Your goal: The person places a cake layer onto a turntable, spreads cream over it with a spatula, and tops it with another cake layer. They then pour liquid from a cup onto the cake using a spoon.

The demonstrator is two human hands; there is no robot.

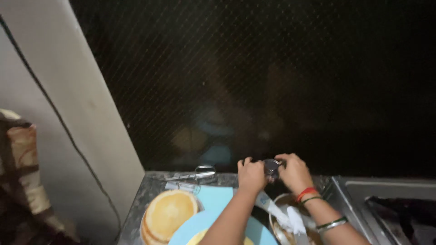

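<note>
— Two hands meet at twelve o'clock: left hand [251,174] and right hand [294,171] pinching a small metal container [272,169].
— Seems mid-twist; next needs firm grip above the pan [278,231].

The small dark round object [271,169] between the two hands is too blurred and half covered by fingers to identify. The light blue plate [190,229] and the steel bowl [278,233] are cut off by the bottom edge, and the sink [390,204] runs off the right.
</note>
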